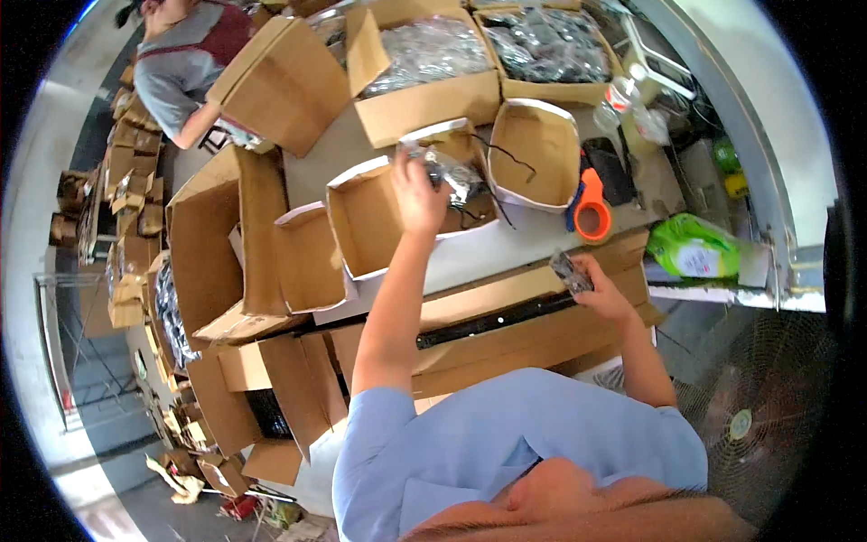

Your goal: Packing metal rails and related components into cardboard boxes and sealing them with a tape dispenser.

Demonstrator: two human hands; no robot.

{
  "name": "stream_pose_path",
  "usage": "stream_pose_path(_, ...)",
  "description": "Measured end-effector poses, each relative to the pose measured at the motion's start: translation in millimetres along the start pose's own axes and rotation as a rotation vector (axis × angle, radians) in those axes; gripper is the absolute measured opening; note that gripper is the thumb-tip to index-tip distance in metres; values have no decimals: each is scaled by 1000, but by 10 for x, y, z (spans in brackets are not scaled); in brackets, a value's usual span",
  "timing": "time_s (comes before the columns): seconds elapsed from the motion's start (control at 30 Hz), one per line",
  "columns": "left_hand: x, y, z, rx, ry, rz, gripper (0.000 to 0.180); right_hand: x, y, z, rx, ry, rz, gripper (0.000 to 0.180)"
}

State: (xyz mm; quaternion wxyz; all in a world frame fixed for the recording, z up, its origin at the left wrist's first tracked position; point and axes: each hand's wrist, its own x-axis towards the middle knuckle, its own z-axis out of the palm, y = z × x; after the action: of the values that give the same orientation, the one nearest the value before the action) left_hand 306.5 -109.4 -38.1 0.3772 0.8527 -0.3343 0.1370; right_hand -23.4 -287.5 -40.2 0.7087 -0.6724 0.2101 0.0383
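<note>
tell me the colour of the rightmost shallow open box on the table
The shallow box is brown inside with a whitish rim, seen in the head view.

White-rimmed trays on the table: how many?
4, in one row: leftmost tray; second tray; third tray, partly behind the left hand; rightmost tray, left of the orange item.

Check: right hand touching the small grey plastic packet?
Touching: the head view shows the right hand gripping the small grey plastic packet by one end.
</note>
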Motion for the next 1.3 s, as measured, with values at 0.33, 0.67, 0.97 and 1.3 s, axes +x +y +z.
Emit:
stream_pose_path(0.33, -1419, 1237, -114, -944, -220, -415, 37, -463, 1105, 166, -650, 453, 31, 53)
stream_pose_path(0.67, -2680, 1486, -207, -1485, -445, -1335, 35, -615, 465, 682, 249, 137, 133, 44)
stream_pose_path(0.97, -2640, 1533, -48, -574, -627, -316, 60, -728, 415, 740, -259, 334, -190, 42)
stream_pose_path(1.3, -3016, 1299, 205, -770, -897, -508, 46, -154, 528, -811, -707, -144, 65, 35)
